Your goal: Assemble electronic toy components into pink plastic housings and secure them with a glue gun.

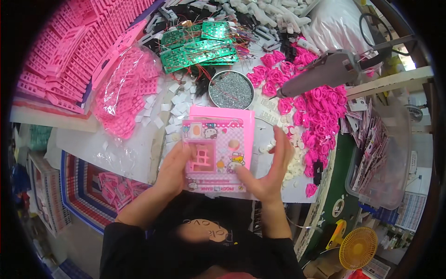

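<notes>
My left hand (174,168) grips the left edge of a pink toy box panel (218,151) with cartoon stickers and a small square window. Its fingers reach into the window. My right hand (272,172) has its thumb on the panel's lower right front, while the fingers stand apart along the right side. The panel is held upright just above the white worktable (134,139).
Stacked pink plastic parts (74,51) and a bag of them (127,88) lie at the left. Green circuit boards (200,42), a round tin of screws (231,89), pink round pieces (320,116) and a hanging electric screwdriver (320,72) are behind. A clear bin (381,153) stands right.
</notes>
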A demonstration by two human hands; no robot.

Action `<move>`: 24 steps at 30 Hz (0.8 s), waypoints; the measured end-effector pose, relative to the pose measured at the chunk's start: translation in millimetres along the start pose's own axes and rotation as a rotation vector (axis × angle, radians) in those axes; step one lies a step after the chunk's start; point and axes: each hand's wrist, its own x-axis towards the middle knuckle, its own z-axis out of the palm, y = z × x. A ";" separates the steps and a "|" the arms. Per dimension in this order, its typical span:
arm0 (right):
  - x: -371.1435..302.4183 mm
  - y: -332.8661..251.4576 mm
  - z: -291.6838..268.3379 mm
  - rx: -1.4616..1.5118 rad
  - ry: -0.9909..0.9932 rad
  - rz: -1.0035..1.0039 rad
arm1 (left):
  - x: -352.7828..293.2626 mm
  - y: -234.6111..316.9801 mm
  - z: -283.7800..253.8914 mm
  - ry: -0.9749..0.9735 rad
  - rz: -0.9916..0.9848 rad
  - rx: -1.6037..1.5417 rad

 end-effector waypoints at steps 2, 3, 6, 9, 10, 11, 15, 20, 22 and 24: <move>-2.4 10.1 2.8 0.468 -0.106 0.239 | 4.7 1.0 -5.5 -0.033 0.012 0.015; -6.2 18.5 11.6 0.809 -0.199 0.373 | 7.2 1.4 -3.7 -0.011 0.048 0.059; -15.6 13.5 38.3 0.992 -0.234 0.395 | 23.3 0.3 12.2 0.229 0.361 0.523; -11.2 -9.1 47.5 0.939 -0.145 0.268 | 35.7 -2.9 3.3 0.344 0.680 1.023; -11.4 -10.3 48.7 0.895 -0.150 0.251 | 33.6 -3.1 3.7 0.321 0.719 1.094; -12.2 -11.0 48.8 0.850 -0.154 0.233 | 31.6 -2.3 4.3 0.297 0.757 1.164; -13.3 -8.7 52.6 0.785 -0.124 0.226 | 26.1 4.3 9.4 0.263 0.593 1.078; -15.5 -8.1 54.0 0.670 -0.103 0.175 | 21.7 -0.2 7.5 0.273 0.491 1.049; -15.8 -8.3 52.9 0.677 -0.111 0.180 | 20.4 -0.8 7.2 0.267 0.525 1.044; -15.9 -9.6 51.1 0.717 -0.123 0.215 | 18.5 -1.2 7.1 0.266 0.524 1.050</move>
